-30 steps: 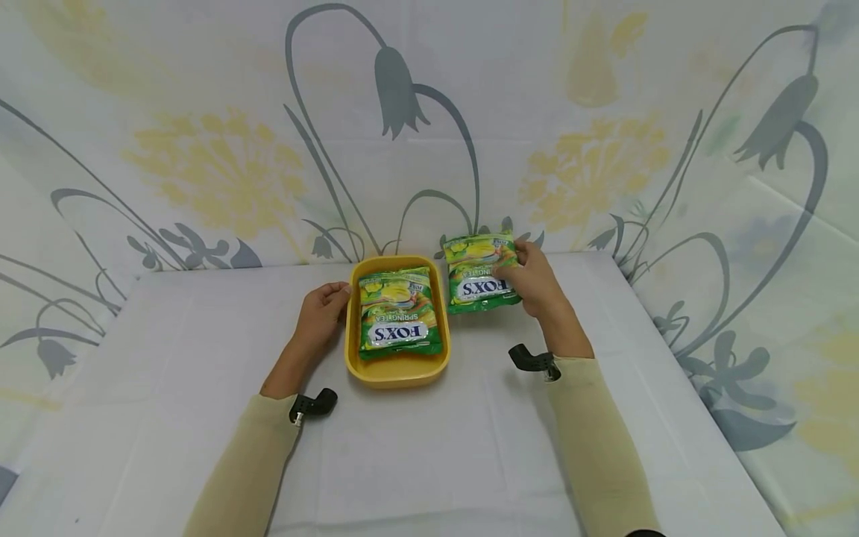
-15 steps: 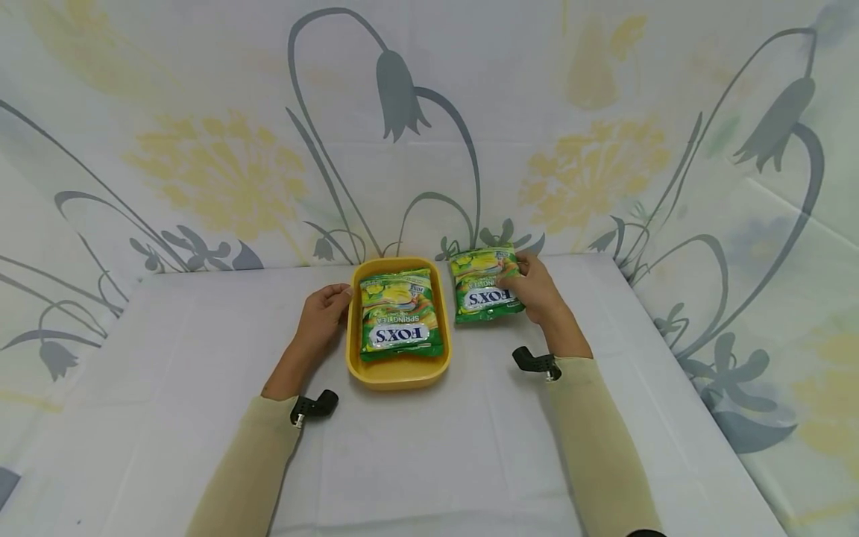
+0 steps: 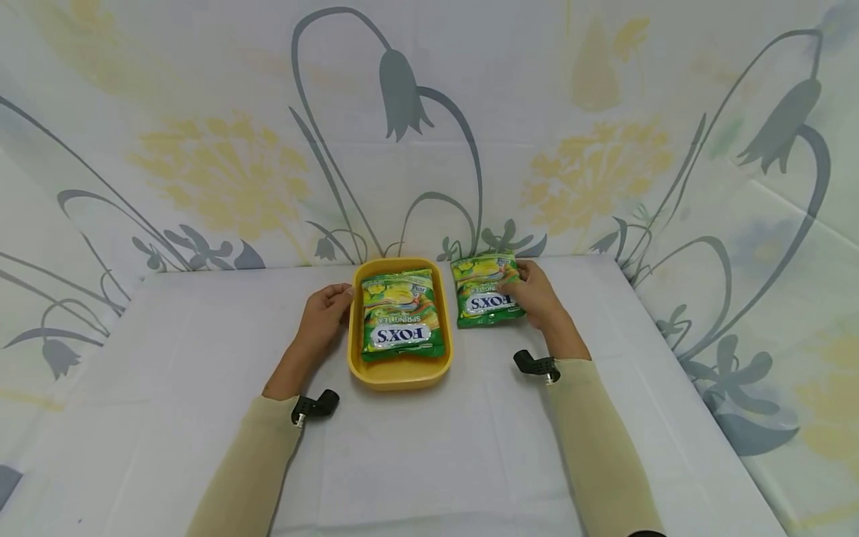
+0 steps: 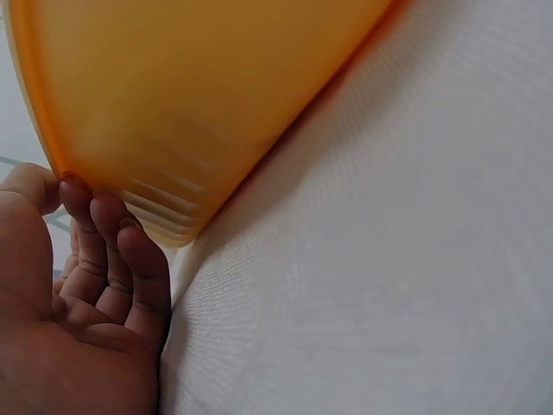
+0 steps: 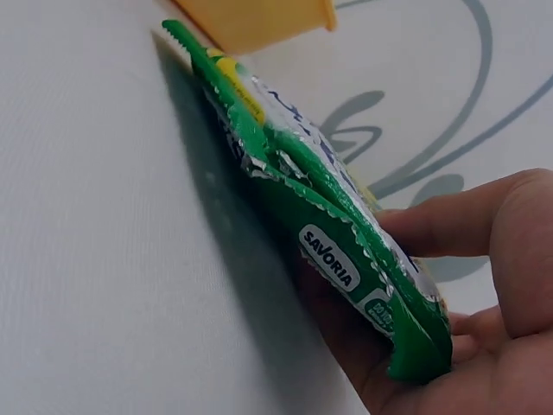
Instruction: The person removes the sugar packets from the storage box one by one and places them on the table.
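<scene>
My left hand (image 3: 322,317) pinches the left rim of a yellow plastic tray (image 3: 403,379), thumb on top and fingertips under the rim in the left wrist view, where the tray's outer wall (image 4: 199,78) fills the top. Inside the tray lies a green and yellow bag of candy (image 3: 400,317) printed FOX'S, its lettering upside down in the head view. To the right of the tray, my right hand (image 3: 542,298) grips a second, matching candy bag (image 3: 482,287) by its right side. The right wrist view shows that bag's crimped green edge (image 5: 333,251) low over the cloth, thumb on its printed face.
A white cloth (image 3: 429,462) covers the table. Behind it and at the sides hangs a flower-printed curtain (image 3: 268,149), close to the far ends of the tray and the held bag. Each sleeve cuff carries a small black camera (image 3: 318,404).
My right hand has lowered the second candy bag and brought it slightly nearer and to the right, down toward the cloth. The left hand and the tray have stayed in place.
</scene>
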`<move>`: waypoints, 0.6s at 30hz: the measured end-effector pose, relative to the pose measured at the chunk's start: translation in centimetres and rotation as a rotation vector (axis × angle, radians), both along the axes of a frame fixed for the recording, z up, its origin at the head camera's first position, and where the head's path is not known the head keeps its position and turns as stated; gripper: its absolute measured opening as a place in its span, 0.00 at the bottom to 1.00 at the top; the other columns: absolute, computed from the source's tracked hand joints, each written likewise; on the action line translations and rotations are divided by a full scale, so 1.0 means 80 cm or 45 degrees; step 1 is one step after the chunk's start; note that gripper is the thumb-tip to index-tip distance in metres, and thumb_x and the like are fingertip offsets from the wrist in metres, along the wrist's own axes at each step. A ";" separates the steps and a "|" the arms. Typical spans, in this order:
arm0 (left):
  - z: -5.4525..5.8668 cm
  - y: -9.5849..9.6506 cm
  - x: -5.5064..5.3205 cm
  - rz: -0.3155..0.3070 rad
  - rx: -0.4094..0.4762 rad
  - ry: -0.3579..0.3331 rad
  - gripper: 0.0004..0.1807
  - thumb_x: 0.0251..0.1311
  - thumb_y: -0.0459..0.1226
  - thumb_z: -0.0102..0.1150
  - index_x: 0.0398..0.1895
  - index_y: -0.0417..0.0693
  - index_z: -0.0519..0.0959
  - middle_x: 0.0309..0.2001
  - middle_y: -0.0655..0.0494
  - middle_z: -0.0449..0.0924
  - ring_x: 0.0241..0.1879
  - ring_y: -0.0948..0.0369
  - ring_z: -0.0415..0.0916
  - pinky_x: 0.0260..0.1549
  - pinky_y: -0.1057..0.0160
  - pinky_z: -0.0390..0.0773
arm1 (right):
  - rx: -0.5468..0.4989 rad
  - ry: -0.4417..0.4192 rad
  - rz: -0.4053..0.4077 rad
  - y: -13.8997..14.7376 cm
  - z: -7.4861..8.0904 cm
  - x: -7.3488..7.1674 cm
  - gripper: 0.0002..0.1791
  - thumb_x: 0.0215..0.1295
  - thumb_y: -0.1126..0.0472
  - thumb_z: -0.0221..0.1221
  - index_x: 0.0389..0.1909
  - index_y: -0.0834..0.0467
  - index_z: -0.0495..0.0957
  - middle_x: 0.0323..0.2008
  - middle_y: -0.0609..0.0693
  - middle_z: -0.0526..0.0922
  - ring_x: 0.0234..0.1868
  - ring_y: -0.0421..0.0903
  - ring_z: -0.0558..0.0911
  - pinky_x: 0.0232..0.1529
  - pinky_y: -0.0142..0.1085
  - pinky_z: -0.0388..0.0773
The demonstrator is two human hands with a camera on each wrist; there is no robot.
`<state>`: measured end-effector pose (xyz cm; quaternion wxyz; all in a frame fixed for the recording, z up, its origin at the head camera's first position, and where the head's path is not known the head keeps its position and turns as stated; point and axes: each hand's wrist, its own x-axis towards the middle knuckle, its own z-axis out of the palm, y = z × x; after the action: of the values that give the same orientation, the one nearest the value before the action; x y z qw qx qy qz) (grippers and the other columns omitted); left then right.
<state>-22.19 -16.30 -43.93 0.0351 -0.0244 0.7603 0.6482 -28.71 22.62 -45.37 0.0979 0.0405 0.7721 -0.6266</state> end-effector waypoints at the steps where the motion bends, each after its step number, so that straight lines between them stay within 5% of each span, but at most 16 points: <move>1: -0.001 0.000 -0.001 0.001 -0.002 -0.002 0.21 0.82 0.38 0.50 0.63 0.28 0.74 0.41 0.54 0.84 0.36 0.66 0.77 0.42 0.64 0.80 | 0.028 -0.006 -0.001 0.001 0.000 0.000 0.46 0.73 0.69 0.60 0.84 0.63 0.45 0.78 0.66 0.61 0.68 0.59 0.73 0.62 0.42 0.76; 10: -0.042 -0.009 -0.024 0.001 0.016 0.007 0.23 0.83 0.42 0.50 0.66 0.31 0.73 0.44 0.52 0.85 0.37 0.66 0.77 0.39 0.69 0.79 | 0.562 0.032 0.052 0.001 0.015 0.005 0.43 0.73 0.57 0.62 0.80 0.71 0.54 0.70 0.72 0.70 0.66 0.65 0.75 0.65 0.56 0.75; 18: -0.049 -0.010 -0.024 0.010 -0.016 0.066 0.24 0.82 0.46 0.51 0.64 0.33 0.75 0.45 0.49 0.85 0.39 0.63 0.78 0.38 0.69 0.79 | 0.885 0.192 0.114 -0.007 0.043 0.017 0.42 0.73 0.56 0.59 0.78 0.75 0.56 0.66 0.76 0.73 0.66 0.71 0.74 0.64 0.62 0.74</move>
<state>-24.10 -17.13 -47.88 0.0128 -0.0107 0.7650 0.6438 -27.37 22.04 -41.96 0.0483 -0.0089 0.9452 -0.3228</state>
